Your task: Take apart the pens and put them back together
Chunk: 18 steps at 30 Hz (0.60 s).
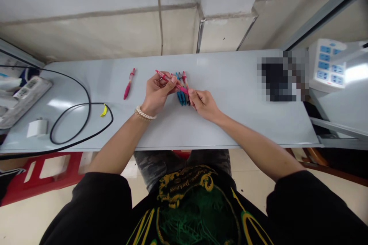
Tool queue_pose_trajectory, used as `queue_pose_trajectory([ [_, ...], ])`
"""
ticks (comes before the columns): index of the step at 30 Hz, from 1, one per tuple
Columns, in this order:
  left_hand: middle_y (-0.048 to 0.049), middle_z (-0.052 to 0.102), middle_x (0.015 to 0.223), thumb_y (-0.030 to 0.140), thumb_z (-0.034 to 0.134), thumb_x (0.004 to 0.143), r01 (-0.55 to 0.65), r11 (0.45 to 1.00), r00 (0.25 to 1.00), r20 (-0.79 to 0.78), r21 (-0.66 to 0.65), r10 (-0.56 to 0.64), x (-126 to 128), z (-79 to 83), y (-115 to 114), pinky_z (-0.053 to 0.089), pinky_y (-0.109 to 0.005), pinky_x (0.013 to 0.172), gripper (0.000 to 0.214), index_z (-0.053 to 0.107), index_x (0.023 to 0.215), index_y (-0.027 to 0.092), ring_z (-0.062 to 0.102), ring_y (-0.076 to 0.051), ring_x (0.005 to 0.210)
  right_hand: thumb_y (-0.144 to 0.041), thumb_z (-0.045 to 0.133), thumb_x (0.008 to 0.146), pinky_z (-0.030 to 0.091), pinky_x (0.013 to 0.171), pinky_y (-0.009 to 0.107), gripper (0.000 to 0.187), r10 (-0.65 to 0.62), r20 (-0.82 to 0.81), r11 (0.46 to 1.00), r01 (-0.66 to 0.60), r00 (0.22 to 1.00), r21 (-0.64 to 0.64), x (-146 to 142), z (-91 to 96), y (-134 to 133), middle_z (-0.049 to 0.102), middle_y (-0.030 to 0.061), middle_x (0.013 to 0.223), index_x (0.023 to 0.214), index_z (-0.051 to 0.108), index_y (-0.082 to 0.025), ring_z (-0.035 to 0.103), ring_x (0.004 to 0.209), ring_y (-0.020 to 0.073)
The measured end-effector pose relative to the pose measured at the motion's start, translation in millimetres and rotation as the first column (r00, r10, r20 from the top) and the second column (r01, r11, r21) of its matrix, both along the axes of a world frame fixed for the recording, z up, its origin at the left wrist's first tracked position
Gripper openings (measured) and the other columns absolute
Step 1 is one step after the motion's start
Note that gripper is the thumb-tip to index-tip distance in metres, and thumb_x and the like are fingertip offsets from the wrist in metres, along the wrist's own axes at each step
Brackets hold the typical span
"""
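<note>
Quick look at our bench from the head cam. Our left hand (157, 93) has a narrow pinch on a pink retractable pen (181, 89), with the fingers curled around the barrel and a beaded bracelet (145, 113) on the wrist. Our right hand (203, 104) comes in from the other side and closes on the pen's lower end, so the pen sits tilted across the gap between both hands, right above a tight bunch of pens. That bunch has blue pens (180, 97) and a red pen (185, 80) lying side by side on the grey table (230, 130), just under our right fingers. Can't make out every pen in there, since our hands block part of it.

Off to the left, well apart from the bunch, a single pink pen (129, 83) lies on its own at a slant. Further left there's a black cable (71, 139) looping around, with a yellow tag (104, 111) on it, plus a white charger (37, 128) and a power strip (24, 99) at the table's edge. Over on the right sits a pixelated dark object (277, 78), next to a white socket panel with blue switches (326, 65). Below the table edge we can see our black shirt with its gold and green print (189, 206).
</note>
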<state>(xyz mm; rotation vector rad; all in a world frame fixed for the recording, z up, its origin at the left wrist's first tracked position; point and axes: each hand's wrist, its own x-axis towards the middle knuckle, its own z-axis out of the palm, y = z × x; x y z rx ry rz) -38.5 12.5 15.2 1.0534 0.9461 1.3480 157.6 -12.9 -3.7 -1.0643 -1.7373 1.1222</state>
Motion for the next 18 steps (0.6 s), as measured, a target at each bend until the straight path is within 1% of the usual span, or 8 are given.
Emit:
queue_pose_trajectory([
  [4, -0.0021, 0.079, 0.084, 0.059, 0.107, 0.063, 0.006, 1.0, 1.0, 0.026, 0.012, -0.006, 3.5, -4.1, -0.3, 0.067, -0.022, 0.071, 0.063, 0.064, 0.09, 0.021, 0.079, -0.014, 0.077, -0.102, 0.038, 0.093, 0.035, 0.051, 0.031, 0.085, 0.018, -0.112, 0.995, -0.029, 0.994, -0.098, -2.7, -1.9, 2.1, 0.044, -0.0023, 0.048, 0.057, 0.043, -0.026, 0.04, 0.047, 0.0115],
  [6, -0.0026, 0.078, 0.087, 0.065, 0.104, 0.067, 0.005, 1.0, 0.999, 0.051, 0.013, -0.005, 7.5, -6.5, -1.9, 0.067, -0.022, 0.073, 0.064, 0.064, 0.091, 0.022, 0.079, -0.014, 0.079, -0.1, 0.038, 0.094, 0.037, 0.053, 0.031, 0.085, 0.008, -0.125, 0.995, -0.021, 0.992, -0.102, -3.1, -2.8, 1.3, 0.044, -0.002, 0.047, 0.055, 0.043, -0.025, 0.041, 0.047, 0.0117],
  [8, -0.0016, 0.076, 0.089, 0.076, 0.094, 0.075, 0.003, 1.0, 0.997, 0.081, -0.012, -0.002, 10.7, -6.9, -3.7, 0.068, -0.026, 0.075, 0.063, 0.061, 0.092, 0.024, 0.079, -0.016, 0.083, -0.097, 0.042, 0.096, 0.041, 0.057, 0.03, 0.083, -0.033, -0.127, 0.998, 0.025, 0.991, -0.066, -3.0, -4.2, 0.4, 0.051, -0.0006, 0.053, 0.058, 0.051, -0.024, 0.046, 0.053, 0.0124],
  [10, 0.001, 0.07, 0.083, 0.085, 0.081, 0.082, 0.007, 0.999, 0.993, 0.114, -0.05, -0.001, 10.9, -3.8, -4.7, 0.067, -0.029, 0.073, 0.065, 0.056, 0.091, 0.026, 0.078, -0.018, 0.08, -0.097, 0.051, 0.093, 0.043, 0.061, 0.03, 0.078, -0.146, -0.165, 0.989, 0.142, 0.976, -0.03, -2.4, -6.9, 1.2, 0.057, -0.0005, 0.063, 0.068, 0.059, -0.023, 0.049, 0.059, 0.013],
  [12, 0.0042, 0.059, 0.07, 0.092, 0.072, 0.084, 0.024, 0.996, 0.991, 0.132, -0.086, -0.013, 7.2, 2.5, -4.4, 0.063, -0.028, 0.063, 0.069, 0.05, 0.086, 0.027, 0.069, -0.015, 0.065, -0.101, 0.058, 0.084, 0.042, 0.059, 0.029, 0.077, -0.304, -0.248, 0.952, 0.299, 0.92, -0.056, -1.7, -10.7, 4.5, 0.056, -0.0018, 0.067, 0.074, 0.059, -0.025, 0.048, 0.061, 0.0129],
  [14, 0.0062, 0.044, 0.059, 0.097, 0.062, 0.086, 0.046, 0.992, 0.991, 0.134, -0.121, -0.029, 0.9, 10.1, -3.5, 0.052, -0.025, 0.048, 0.073, 0.046, 0.079, 0.026, 0.052, -0.012, 0.049, -0.104, 0.059, 0.08, 0.04, 0.054, 0.028, 0.079, -0.405, -0.312, 0.914, 0.386, 0.859, -0.122, -0.2, -14.7, 9.3, 0.053, -0.0028, 0.066, 0.073, 0.055, -0.025, 0.046, 0.058, 0.0121],
  [16, 0.0067, 0.031, 0.053, 0.099, 0.054, 0.088, 0.053, 0.985, 0.989, 0.144, -0.164, -0.029, -5.7, 16.3, -2.9, 0.039, -0.026, 0.039, 0.076, 0.041, 0.072, 0.026, 0.037, -0.011, 0.041, -0.102, 0.059, 0.081, 0.038, 0.053, 0.028, 0.078, -0.424, -0.321, 0.906, 0.403, 0.847, -0.131, 3.3, -17.6, 15.0, 0.052, -0.003, 0.065, 0.07, 0.051, -0.026, 0.044, 0.056, 0.0115],
  [18, 0.0064, 0.023, 0.05, 0.095, 0.054, 0.09, 0.06, 0.979, 0.982, 0.189, -0.193, -0.023, -11.4, 18.7, -2.8, 0.03, -0.027, 0.036, 0.076, 0.037, 0.066, 0.025, 0.027, -0.01, 0.04, -0.099, 0.06, 0.085, 0.038, 0.054, 0.029, 0.076, -0.407, -0.266, 0.912, 0.404, 0.874, -0.067, 10.2, -19.0, 23.1, 0.051, -0.0027, 0.064, 0.068, 0.049, -0.025, 0.044, 0.056, 0.0117],
])
